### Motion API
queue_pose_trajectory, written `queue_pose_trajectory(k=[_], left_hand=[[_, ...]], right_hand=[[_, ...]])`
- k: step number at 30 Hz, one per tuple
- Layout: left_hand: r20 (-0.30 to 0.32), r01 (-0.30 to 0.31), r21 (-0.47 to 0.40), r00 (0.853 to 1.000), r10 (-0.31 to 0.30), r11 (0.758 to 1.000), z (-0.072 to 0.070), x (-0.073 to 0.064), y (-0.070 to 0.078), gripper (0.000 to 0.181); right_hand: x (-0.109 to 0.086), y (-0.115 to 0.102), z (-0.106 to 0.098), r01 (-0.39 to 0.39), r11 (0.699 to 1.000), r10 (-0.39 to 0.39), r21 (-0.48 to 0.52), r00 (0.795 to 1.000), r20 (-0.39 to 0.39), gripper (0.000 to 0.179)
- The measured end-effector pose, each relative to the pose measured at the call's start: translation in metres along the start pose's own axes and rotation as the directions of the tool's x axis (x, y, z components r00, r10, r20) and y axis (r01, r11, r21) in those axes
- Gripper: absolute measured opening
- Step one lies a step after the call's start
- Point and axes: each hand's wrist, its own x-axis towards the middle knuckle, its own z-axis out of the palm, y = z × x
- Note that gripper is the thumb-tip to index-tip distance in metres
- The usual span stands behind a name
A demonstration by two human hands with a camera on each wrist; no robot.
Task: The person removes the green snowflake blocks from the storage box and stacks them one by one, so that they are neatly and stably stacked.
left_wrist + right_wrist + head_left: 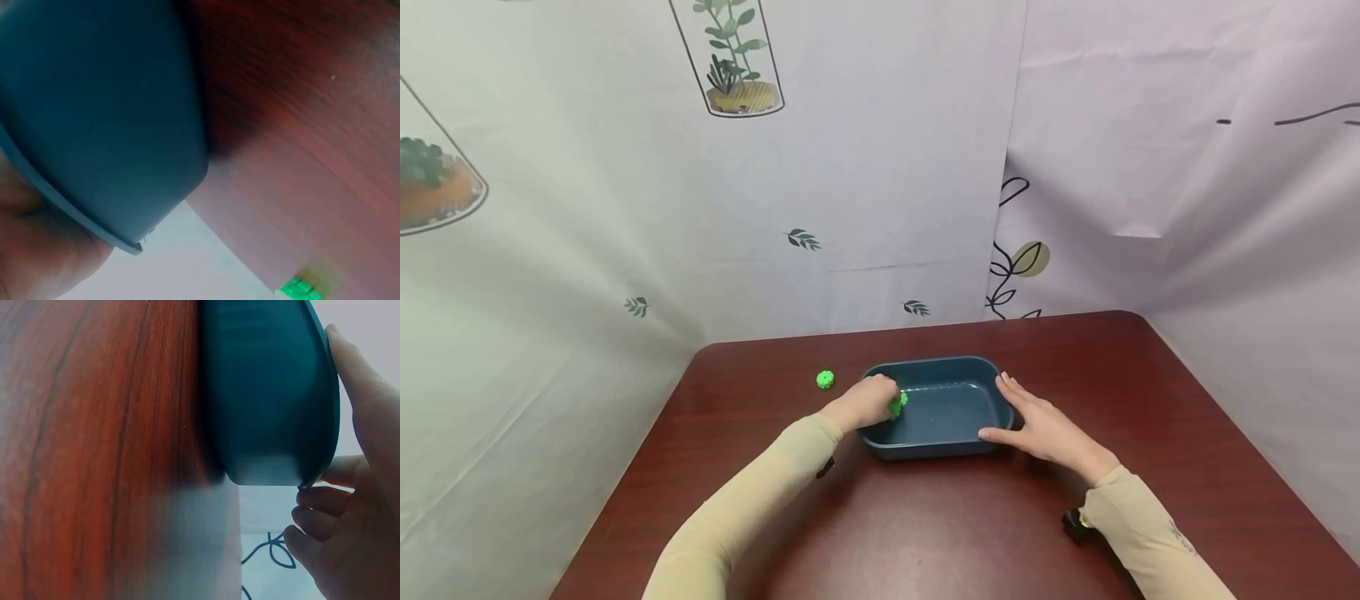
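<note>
A dark blue rectangular dish (936, 450) with rounded corners stands on the table. My left hand (868, 402) reaches over its left rim and pinches a small bright green scalloped piece (901, 400) inside it; the fingers partly hide this piece. With thumb and fingers spread, my right hand (1041, 427) touches the rim at the dish's right end. The right wrist view shows the right thumb (353, 365) along the rim and the other fingers by the end wall. Left of the dish, another green flower-shaped piece (825, 379) lies on the table.
The dark red wooden table (917, 525) has its far edge just behind the dish. Behind and beside it hangs a pale cloth (880, 183) printed with plants. Dark straps or devices show under both wrists.
</note>
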Motion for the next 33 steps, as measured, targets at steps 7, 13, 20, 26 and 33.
queue_pose_trajectory(k=[7, 13, 20, 26, 33], left_hand=[[-0.045, -0.055, -0.066, 0.998, 0.053, 0.996, 0.002, 0.000, -0.003, 0.021], [-0.087, -0.100, -0.147, 0.992, 0.088, 0.984, 0.002, 0.001, -0.008, 0.019], [-0.115, -0.102, -0.215, 0.990, 0.079, 0.971, -0.001, -0.003, -0.009, 0.021], [-0.163, -0.067, -0.269, 0.986, 0.023, 0.961, -0.011, -0.008, -0.011, 0.019], [-0.279, -0.062, -0.276, 0.960, -0.018, 0.959, -0.030, -0.012, -0.024, 0.015]], right_hand=[[0.000, -0.001, -0.001, -0.005, 1.000, 0.005, -0.001, 1.000, 0.003, 0.115], [0.001, -0.001, -0.001, -0.011, 1.000, 0.011, -0.001, 1.000, 0.008, 0.116], [0.001, -0.001, 0.000, -0.017, 1.000, 0.017, -0.002, 1.000, 0.009, 0.116], [0.001, -0.001, 0.001, -0.016, 1.000, 0.016, -0.008, 1.000, 0.016, 0.116], [0.001, -0.001, 0.000, -0.015, 1.000, 0.015, -0.001, 1.000, 0.014, 0.116]])
